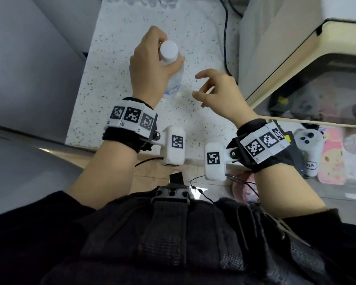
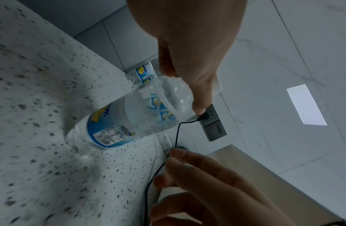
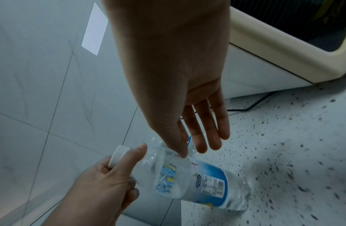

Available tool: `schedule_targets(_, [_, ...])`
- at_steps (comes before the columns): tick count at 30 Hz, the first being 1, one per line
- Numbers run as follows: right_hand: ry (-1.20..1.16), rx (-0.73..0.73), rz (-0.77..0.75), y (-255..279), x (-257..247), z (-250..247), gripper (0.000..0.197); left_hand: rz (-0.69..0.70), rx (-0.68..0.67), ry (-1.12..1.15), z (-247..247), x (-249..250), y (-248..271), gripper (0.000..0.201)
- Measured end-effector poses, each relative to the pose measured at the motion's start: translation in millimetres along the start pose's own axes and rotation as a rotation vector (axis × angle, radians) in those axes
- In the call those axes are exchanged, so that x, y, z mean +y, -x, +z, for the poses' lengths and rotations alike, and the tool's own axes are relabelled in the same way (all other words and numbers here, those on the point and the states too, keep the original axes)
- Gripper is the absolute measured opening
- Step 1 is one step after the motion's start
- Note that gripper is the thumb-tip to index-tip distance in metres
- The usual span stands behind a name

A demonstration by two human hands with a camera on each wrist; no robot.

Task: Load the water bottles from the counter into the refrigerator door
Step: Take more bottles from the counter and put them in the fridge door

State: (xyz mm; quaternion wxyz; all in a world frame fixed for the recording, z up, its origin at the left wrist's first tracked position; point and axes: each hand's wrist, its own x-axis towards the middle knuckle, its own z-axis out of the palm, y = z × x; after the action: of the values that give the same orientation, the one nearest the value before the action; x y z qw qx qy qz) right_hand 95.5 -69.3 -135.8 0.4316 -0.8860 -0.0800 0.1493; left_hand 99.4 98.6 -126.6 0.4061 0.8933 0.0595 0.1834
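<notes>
Gripping the neck of a water bottle (image 1: pixel 171 67) above the speckled counter (image 1: pixel 115 83), the left hand (image 1: pixel 150 64) hides part of its shoulder; clear water is inside. A second bottle (image 2: pixel 144 75) behind is mostly hidden. To the right, the right hand (image 1: pixel 218 92) hovers with loose, spread fingers, holding nothing. A black cable (image 1: pixel 225 38) runs beside a cream appliance (image 1: pixel 275 54), cut off.

Left hand (image 1: pixel 150 64) fingers curled in a grip, right hand (image 1: pixel 220 93) loosely spread
</notes>
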Motion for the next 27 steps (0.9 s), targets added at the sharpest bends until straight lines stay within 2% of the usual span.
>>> schedule_targets(5, [0.003, -0.042, -0.083, 22, -5, 4, 0.035, -0.006, 0.076, 0.021, -18, 5, 41, 0.043])
schedule_targets(10, [-0.015, -0.066, -0.161, 57, -11, 19, 0.031, -0.043, 0.074, -0.012, -45, 22, 97, 0.041])
schedule_targets(16, [-0.002, -0.121, -0.219, 102, -21, 52, 0.024, -0.087, 0.055, 0.001, -83, 26, 172, 0.039])
schedule_targets(22, [0.039, -0.205, -0.308, 141, -47, 94, 0.012, -0.096, 0.091, 0.025, -134, 23, 226, 0.047])
schedule_targets(27, [0.066, -0.266, -0.347, 169, -86, 136, 0.036, -0.075, 0.1, 0.002, -188, 8, 260, 0.038])
